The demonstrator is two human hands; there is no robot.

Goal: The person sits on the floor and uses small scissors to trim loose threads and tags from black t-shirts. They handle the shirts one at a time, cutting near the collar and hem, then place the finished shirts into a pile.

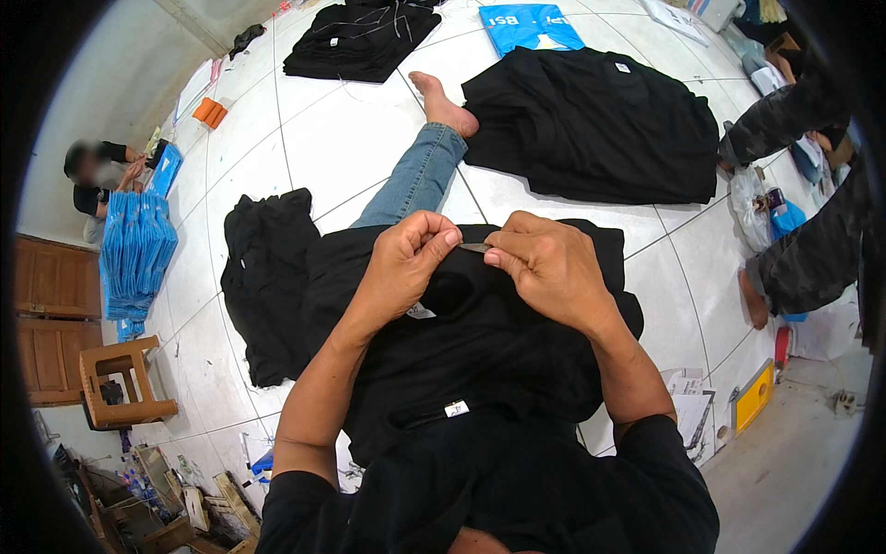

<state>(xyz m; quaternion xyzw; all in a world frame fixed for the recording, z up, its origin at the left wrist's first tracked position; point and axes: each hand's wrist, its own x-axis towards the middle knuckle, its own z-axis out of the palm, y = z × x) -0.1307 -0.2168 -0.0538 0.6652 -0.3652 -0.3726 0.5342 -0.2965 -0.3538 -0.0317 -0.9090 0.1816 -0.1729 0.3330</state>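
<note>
A black T-shirt (477, 360) is spread over my lap, with a white label at its neck opening. Above the shirt, my left hand (405, 260) has its thumb and index fingertip pinched together; anything between them is too small to make out. My right hand (554, 266) grips a small pointed metal tool (474, 246), probably thread snips, its tip pointing at my left thumb. Most of the tool is hidden by my fingers. A crumpled black garment (266, 291) lies on the floor to the left, against the shirt.
Black shirts lie in a flat pile (595, 124) by my outstretched foot (443, 107) and in another stack (360, 38) farther off. A blue printed bag (531, 29) sits behind. Left, a person (104, 173) handles blue packets (138, 249) near a brown stool (124, 388). Someone's camouflage-trousered legs (806, 263) stand at right.
</note>
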